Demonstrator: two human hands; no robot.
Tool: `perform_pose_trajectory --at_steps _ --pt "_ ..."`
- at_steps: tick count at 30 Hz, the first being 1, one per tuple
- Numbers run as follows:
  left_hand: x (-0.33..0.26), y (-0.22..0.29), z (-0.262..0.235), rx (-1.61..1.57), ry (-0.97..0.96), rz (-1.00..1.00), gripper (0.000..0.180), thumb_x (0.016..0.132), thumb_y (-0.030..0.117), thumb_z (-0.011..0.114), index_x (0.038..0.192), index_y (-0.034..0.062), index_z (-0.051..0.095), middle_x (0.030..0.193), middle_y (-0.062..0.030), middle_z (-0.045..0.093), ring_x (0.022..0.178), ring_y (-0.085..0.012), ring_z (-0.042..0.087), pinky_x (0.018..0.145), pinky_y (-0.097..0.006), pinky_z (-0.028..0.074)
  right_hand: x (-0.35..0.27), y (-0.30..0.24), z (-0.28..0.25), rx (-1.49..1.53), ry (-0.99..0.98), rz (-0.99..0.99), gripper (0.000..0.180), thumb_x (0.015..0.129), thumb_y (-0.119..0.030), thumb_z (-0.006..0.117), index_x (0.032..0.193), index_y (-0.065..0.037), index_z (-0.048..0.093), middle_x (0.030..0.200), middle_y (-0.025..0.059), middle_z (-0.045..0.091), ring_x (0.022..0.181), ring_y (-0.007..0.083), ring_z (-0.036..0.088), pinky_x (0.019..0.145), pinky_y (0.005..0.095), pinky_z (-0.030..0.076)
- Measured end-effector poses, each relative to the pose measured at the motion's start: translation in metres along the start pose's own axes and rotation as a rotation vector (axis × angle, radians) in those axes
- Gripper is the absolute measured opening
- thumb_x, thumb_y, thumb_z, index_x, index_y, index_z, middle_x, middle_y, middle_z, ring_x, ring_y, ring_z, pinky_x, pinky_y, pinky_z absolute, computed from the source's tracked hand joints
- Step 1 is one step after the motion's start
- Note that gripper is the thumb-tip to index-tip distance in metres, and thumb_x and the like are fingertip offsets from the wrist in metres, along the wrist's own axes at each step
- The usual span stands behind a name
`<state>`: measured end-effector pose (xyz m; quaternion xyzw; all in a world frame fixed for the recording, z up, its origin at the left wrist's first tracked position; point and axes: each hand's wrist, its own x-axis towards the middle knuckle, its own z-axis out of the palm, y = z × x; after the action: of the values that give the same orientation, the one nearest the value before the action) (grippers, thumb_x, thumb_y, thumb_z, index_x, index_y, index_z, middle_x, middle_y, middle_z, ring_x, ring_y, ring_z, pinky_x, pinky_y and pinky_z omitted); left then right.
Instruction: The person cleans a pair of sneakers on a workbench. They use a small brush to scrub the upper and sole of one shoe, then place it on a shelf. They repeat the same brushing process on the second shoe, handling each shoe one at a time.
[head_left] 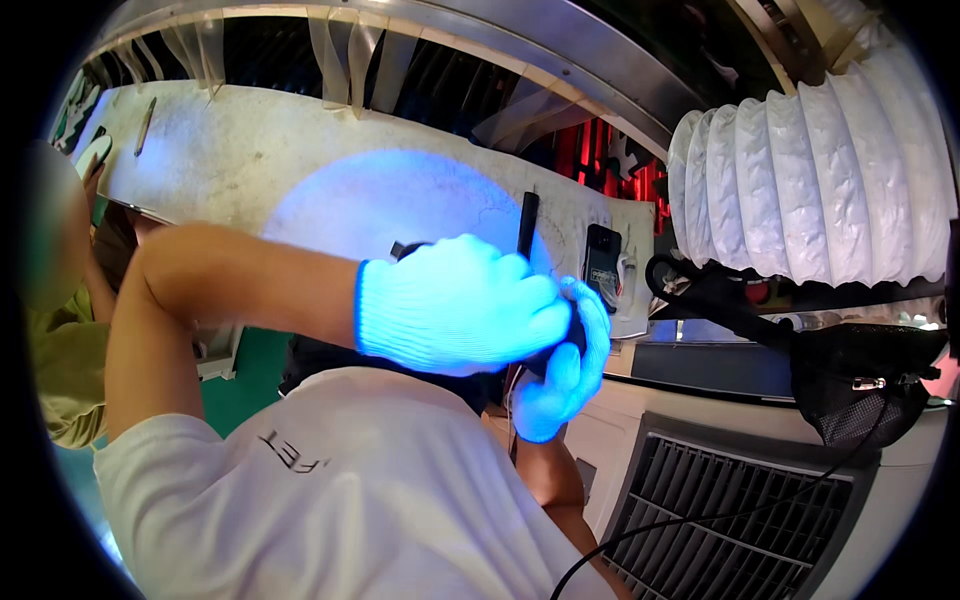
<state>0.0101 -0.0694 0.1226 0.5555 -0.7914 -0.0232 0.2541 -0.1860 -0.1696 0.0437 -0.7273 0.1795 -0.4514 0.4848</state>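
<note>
Filling the upper right, a white ribbed duct hose (815,165) bulges across the frame, and below it sits a pale cabinet with a slatted grille (740,520) over which a thin black cable (700,525) runs. Along the top stretches a long pale table (250,150) bordered by a metal rail hung with clear plastic strips (350,50), its middle washed by a blue glow. In the foreground a white-shirted shoulder (330,500) covers the lower left, and both gloved hands meet just above it. The left hand (455,305), in a white knit glove lit blue, is curled shut over a dark object (545,360), which lies between the two palms near the frame's centre and is mostly hidden. The right hand (565,370), gloved alike, cups the same object from beneath with fingers wrapped around it. At right a black mesh bag (865,385) hangs from a black strap; what it holds cannot be told. A black phone-like device (601,262) stands on the table beside a black pen-like stick (527,222). At far left another person's sleeve (65,370) shows.
</note>
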Motion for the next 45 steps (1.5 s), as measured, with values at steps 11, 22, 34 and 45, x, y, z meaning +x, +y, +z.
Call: perform_pose_trajectory --at_steps 11,22,34,45 --pt "-0.062 0.009 0.044 -0.19 0.482 0.059 0.048 0.074 0.022 0.092 0.118 0.0119 0.076 0.121 -0.013 0.079 0.112 -0.0324 0.08 0.087 -0.043 0.063 -0.031 -0.025 -0.006 0.129 -0.06 0.238 0.063 0.115 -0.037 0.048 0.159 0.007 0.053 0.164 0.0295 0.054 0.149 0.0415 0.057 0.125 0.0555 0.046" --pt "-0.057 -0.003 0.035 -0.225 0.469 0.098 0.047 0.078 0.033 0.092 0.119 0.0116 0.08 0.117 -0.0093 0.08 0.108 -0.03 0.08 0.084 -0.044 0.063 -0.034 -0.031 -0.001 -0.406 -0.094 -0.136 0.048 0.119 -0.025 0.045 0.146 0.009 0.065 0.156 0.0329 0.061 0.151 0.0489 0.055 0.125 0.0589 0.044" --pt "-0.144 0.015 0.002 -0.282 0.532 -0.338 0.125 0.075 0.012 0.104 0.177 0.0063 0.031 0.18 -0.0305 0.029 0.166 -0.0482 0.035 0.13 -0.051 0.036 0.027 0.071 0.058 -0.32 -0.067 -0.018 0.072 0.102 -0.022 0.077 0.162 0.007 0.051 0.162 0.0277 0.057 0.149 0.0397 0.056 0.126 0.049 0.042" --pt "-0.186 0.042 -0.023 -0.277 0.269 -0.809 0.134 0.062 0.02 0.102 0.176 0.0078 0.034 0.166 -0.0212 0.044 0.151 -0.0373 0.047 0.128 -0.047 0.041 0.077 0.191 0.063 -1.009 -0.265 0.05 0.062 0.104 -0.035 0.073 0.157 -0.007 0.057 0.134 0.0303 0.071 0.119 0.0488 0.072 0.104 0.0565 0.057"
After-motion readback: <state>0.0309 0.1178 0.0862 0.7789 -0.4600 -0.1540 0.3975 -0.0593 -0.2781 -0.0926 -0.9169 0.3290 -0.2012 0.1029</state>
